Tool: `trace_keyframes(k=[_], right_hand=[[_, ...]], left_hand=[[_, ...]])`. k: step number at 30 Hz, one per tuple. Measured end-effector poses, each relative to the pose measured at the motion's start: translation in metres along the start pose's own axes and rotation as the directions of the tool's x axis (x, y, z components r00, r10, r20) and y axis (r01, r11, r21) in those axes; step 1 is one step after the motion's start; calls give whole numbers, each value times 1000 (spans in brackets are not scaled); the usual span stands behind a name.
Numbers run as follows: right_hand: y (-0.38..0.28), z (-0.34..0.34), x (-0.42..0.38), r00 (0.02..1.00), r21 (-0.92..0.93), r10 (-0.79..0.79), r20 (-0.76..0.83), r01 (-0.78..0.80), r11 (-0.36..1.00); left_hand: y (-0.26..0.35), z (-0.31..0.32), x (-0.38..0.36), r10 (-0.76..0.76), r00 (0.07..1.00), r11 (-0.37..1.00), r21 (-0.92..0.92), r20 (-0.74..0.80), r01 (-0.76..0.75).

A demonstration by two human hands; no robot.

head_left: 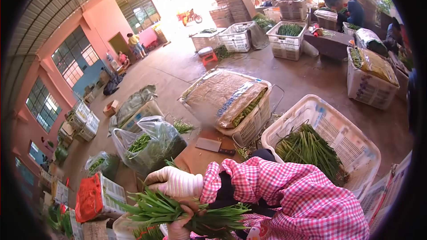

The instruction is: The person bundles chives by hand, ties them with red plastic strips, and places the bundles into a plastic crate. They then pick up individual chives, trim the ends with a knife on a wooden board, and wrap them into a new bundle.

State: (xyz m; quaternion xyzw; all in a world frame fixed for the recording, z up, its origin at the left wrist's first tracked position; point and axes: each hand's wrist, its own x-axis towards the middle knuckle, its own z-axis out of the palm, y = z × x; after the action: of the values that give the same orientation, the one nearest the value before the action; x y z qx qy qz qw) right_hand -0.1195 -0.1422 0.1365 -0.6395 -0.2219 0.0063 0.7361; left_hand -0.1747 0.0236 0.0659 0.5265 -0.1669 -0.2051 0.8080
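A bunch of long, flat green chives (pixel 151 206) lies across my lap, with leaf tips towards the left. My left hand (pixel 180 224), low in the view, has its fingers wrapped round the middle of the bunch. Over the upper leaves, my right hand (pixel 175 182) wears a striped knit glove and has its fingers bent down onto them; its fingertips are partly hidden. Just beyond my hands, a cleaver (pixel 208 145) with a dark handle rests on a wooden board (pixel 195 160). To my right, more chives (pixel 309 151) lie inside a white plastic crate (pixel 356 151).
A covered crate (pixel 227 95) stands ahead, beyond the board. Plastic bags of greens (pixel 147 142) sit at the left, near a crate with a red cover (pixel 89 198). Several stacked crates (pixel 289 40) and seated people (pixel 354 11) are farther off at the right.
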Motion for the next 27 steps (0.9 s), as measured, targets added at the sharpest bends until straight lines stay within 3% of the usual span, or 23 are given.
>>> trace_keyframes(k=[3, 4, 5, 6, 7, 8, 9, 11, 17, 20, 25, 27], right_hand=[[4, -12, -6, 980, -68, -198, 20, 199, 978], [-8, -22, -16, 985, -140, -166, -40, 159, 977], [-17, -31, -25, 987, -195, -132, -92, 112, 974], [4, -49, -25, 962, -215, -244, -121, 215, 953], [1, -57, -35, 971, -103, -143, -190, 125, 987], [14, -68, -41, 943, -104, -266, -201, 250, 963], [22, -89, -50, 983, 46, -147, -109, 152, 987], [22, -99, -68, 973, -28, 77, -218, -85, 996], [56, -92, -95, 935, 197, 340, -97, -317, 928], [68, -79, -95, 945, 117, 316, 87, -325, 938], [94, -48, -84, 977, -111, 177, 120, -164, 980], [102, -37, -81, 940, 51, 303, 156, -314, 948]], left_hand=[[6, -14, 1, -30, 995, 997, -75, -90, 23], [8, -29, 8, 82, 976, 968, 249, -201, -30], [9, -40, 2, 213, 936, 831, 555, -280, -23], [16, -34, -6, 264, 944, 946, 246, -198, -213], [28, -26, -11, 349, 924, 926, -94, -155, -366], [33, -30, -14, 404, 911, 906, -98, -87, -411], [36, -27, -20, 386, 892, 899, -121, -236, -421], [43, -37, -22, 459, 873, 867, -131, -164, -480], [45, -51, -35, 512, 836, 835, -114, -199, -538], [44, -51, -36, 513, 836, 835, -111, -197, -539], [40, -45, -33, 490, 845, 848, -108, -214, -519], [38, -44, -32, 484, 849, 849, -118, -211, -514]])
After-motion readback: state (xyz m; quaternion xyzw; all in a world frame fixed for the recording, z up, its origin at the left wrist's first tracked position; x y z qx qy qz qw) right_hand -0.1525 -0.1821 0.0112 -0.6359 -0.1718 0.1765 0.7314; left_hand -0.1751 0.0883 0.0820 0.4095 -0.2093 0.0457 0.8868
